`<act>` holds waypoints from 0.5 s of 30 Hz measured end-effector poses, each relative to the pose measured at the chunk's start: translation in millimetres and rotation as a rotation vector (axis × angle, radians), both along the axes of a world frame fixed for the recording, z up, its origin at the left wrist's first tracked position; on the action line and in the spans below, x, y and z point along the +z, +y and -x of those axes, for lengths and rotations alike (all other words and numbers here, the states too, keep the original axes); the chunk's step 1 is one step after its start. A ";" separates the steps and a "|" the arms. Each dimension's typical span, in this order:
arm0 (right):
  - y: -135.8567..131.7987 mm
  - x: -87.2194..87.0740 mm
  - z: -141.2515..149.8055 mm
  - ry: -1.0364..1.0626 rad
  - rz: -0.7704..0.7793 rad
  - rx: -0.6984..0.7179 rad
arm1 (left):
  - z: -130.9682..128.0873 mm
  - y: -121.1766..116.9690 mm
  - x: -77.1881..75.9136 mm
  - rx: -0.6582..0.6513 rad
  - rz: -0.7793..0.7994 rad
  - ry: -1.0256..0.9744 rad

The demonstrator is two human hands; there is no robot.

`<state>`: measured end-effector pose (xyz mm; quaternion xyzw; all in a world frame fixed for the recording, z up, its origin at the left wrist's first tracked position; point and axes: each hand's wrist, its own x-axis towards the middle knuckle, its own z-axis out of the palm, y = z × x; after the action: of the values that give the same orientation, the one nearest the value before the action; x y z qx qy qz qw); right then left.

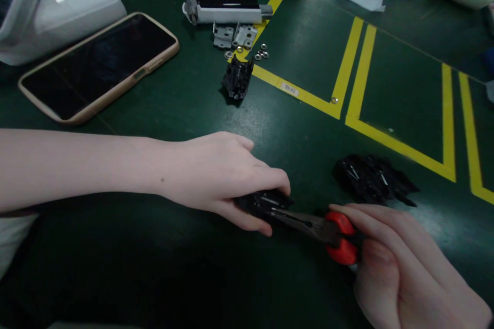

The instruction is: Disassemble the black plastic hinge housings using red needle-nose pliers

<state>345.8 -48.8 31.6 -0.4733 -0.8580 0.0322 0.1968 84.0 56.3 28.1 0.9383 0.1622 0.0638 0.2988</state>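
My left hand (231, 180) is closed around a black plastic part (262, 201) and holds it against the dark green table (162, 257). Red-handled needle-nose pliers (309, 223) are gripped in my right hand (405, 262). Their jaws reach from the right onto the black part between my left thumb and fingers; whether the tips pinch anything is too small to tell. Just beyond my right hand lies another black plastic part (372, 177). A smaller black part (237, 78) stands farther back, above my left hand.
At the left lie a phone in a tan case (100, 67) and a white device (73, 10). Toward the back are a white-and-black cylindrical piece (227, 9), metal brackets (235, 36) and several small rings (262, 52). Yellow tape (401, 149) marks rectangles at the right.
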 end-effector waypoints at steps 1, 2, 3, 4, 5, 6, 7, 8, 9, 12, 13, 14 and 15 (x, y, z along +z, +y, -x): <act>-0.2 0.4 1.2 0.006 0.005 0.001 | -0.2 -0.3 -0.3 0.000 -0.002 -0.004; -0.4 0.7 2.5 0.010 0.010 -0.004 | -0.4 -0.5 -0.5 0.000 -0.002 -0.012; -0.6 0.9 3.8 0.014 0.016 -0.018 | -0.6 -0.6 -0.8 0.004 -0.004 -0.024; -0.8 0.9 4.8 0.018 0.023 -0.031 | -0.7 -0.6 -1.0 0.006 -0.007 -0.036; -0.8 0.9 5.5 0.019 0.026 -0.035 | -0.9 -0.5 -1.0 0.005 -0.011 -0.042; -0.7 0.9 5.7 0.018 0.032 -0.043 | -1.0 -0.3 -1.0 0.001 -0.017 -0.046; -0.4 0.8 5.5 0.014 0.035 -0.044 | -1.0 -0.1 -0.9 -0.006 -0.025 -0.043; 0.1 0.8 4.8 0.011 0.026 -0.042 | -1.1 0.1 -0.7 -0.010 -0.034 -0.039; 0.9 0.8 3.8 0.001 0.023 -0.033 | -1.1 0.3 -0.5 -0.013 -0.042 -0.030; 4.0 1.0 0.3 -0.015 0.006 -0.011 | -1.1 0.5 0.1 0.000 -0.055 -0.012; 4.9 1.0 -0.6 -0.013 0.000 -0.004 | -1.1 0.5 0.2 0.004 -0.057 -0.009; 5.5 1.1 -1.3 -0.009 -0.003 -0.001 | -1.1 0.4 0.4 0.005 -0.059 -0.009; 5.7 1.1 -1.8 -0.008 -0.003 0.001 | -1.1 0.4 0.5 0.004 -0.057 -0.009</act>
<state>347.6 -43.1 32.7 -0.4725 -0.8591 0.0290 0.1944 85.1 56.7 28.6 0.9458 0.1608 0.0734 0.2725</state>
